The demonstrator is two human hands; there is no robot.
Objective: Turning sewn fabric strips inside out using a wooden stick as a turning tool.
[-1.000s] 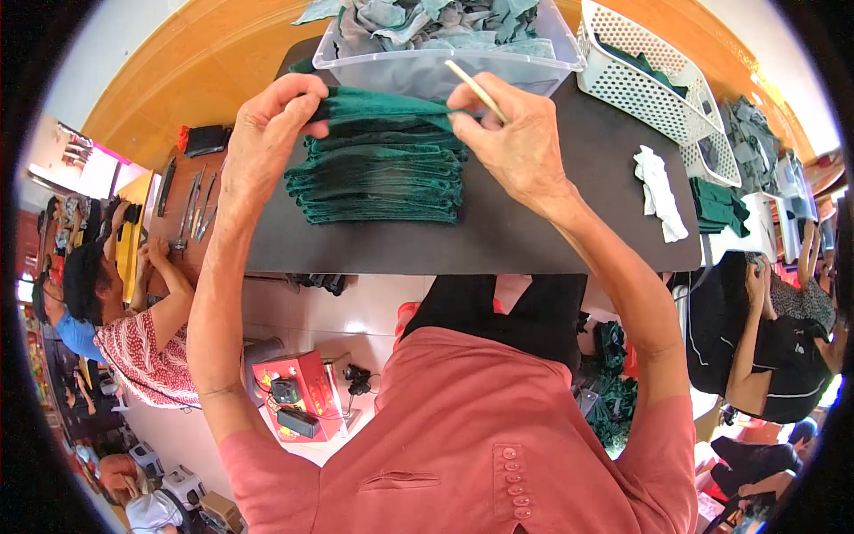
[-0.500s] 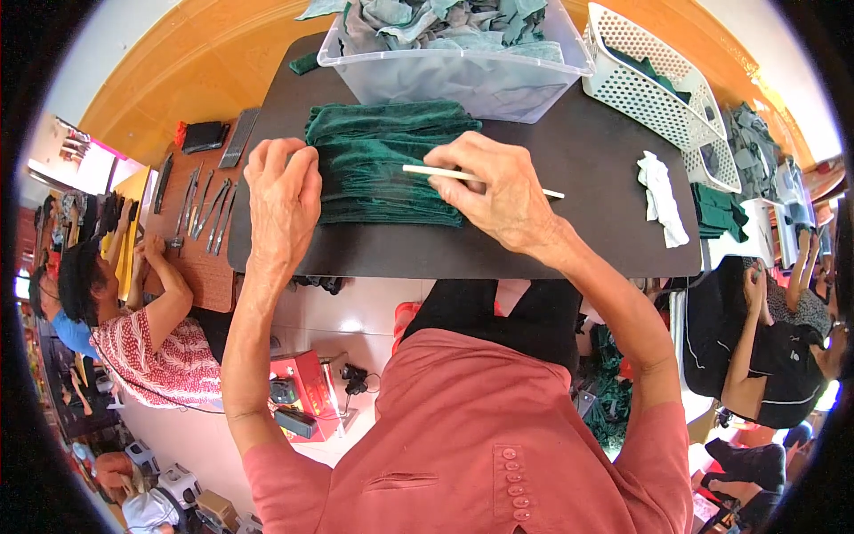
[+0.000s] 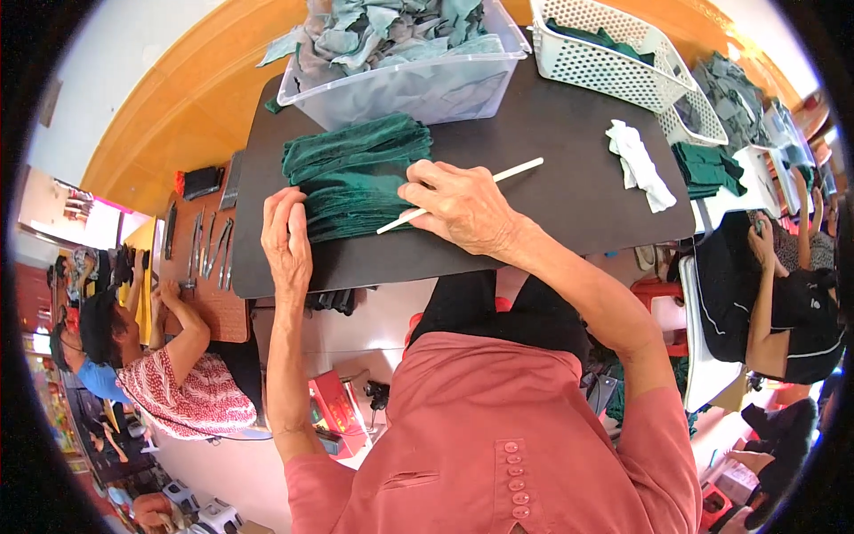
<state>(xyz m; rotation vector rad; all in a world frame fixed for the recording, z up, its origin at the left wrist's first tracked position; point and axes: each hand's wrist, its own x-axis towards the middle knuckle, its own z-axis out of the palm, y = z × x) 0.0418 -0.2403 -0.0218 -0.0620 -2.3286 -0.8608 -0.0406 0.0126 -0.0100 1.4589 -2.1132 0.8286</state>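
Observation:
A stack of dark green velvet cloth pieces (image 3: 356,147) lies in loose folds on the dark table in front of me. My left hand (image 3: 287,238) is at the near left edge of the stack, its fingers bent and pressed together on the cloth's border; the fingertips are partly hidden. Over the near right part of the stack, my right hand (image 3: 467,206) is closed around a thin pale stick (image 3: 520,168). The stick slants across, its lower left tip at the stack's near edge and its other end sticking out past the hand to the upper right.
A clear plastic bin (image 3: 405,93) full of grey-green cloth scraps stands behind the stack. White perforated baskets (image 3: 605,76), a crumpled white cloth (image 3: 639,165) and folded green cloth (image 3: 707,169) are to the right. Tweezer-like tools (image 3: 213,245) lie on a brown table, left. People sit on both sides.
Both hands have come to the stack's near edge. The stick has swung from nearly level to a steeper slant, its left tip now lower. The whole view has shifted a little.

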